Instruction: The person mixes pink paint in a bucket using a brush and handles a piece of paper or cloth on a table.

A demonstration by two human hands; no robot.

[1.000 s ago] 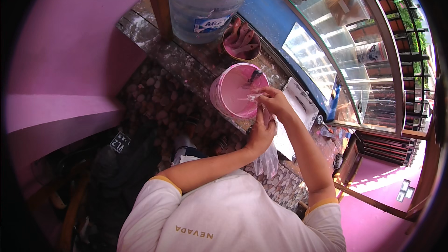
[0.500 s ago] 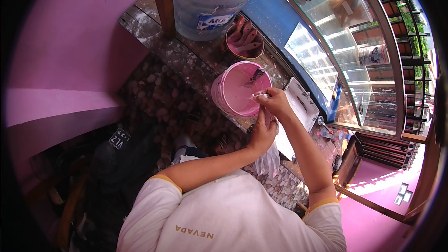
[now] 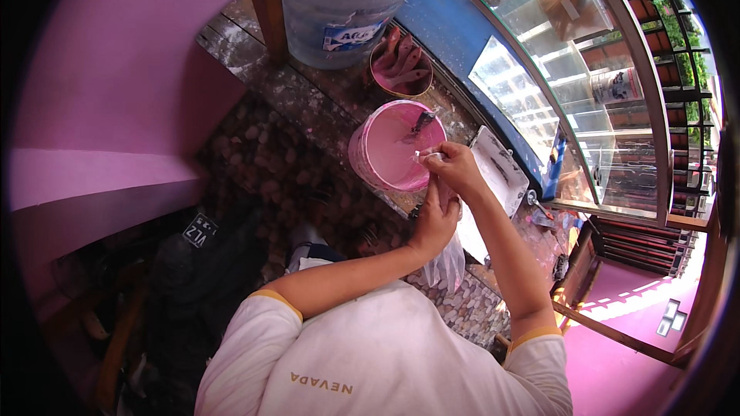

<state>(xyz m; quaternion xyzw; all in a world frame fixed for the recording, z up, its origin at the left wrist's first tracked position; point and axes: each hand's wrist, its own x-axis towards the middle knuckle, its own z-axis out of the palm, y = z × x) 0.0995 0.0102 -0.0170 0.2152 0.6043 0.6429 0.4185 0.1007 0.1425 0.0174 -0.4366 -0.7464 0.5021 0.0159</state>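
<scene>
Both my hands are at the near right rim of a pink bucket (image 3: 361, 156), which holds pale pink liquid. My right hand (image 3: 456, 168) is closed in a pinch on the whitish gathered end of a clear plastic bag (image 3: 445, 268), over the bucket's edge. Just below it, my left hand (image 3: 435, 225) is closed round the same bag, whose loose part hangs down beside the wrist. A dark, paint-smeared object (image 3: 423, 121) leans inside the bucket against its far wall; its kind is unclear.
Behind the bucket stand a round tub (image 3: 401, 77) with pinkish-brown pieces and a large clear water jug (image 3: 339, 15) on the worn wooden bench (image 3: 266, 81). A white tray (image 3: 501, 173) lies right of the bucket. A glass case (image 3: 570, 100) borders the right side.
A thin pale line running from the pinched end over the bucket no longer shows. Both hands keep nearly the same place and grip; the view has shifted slightly.
</scene>
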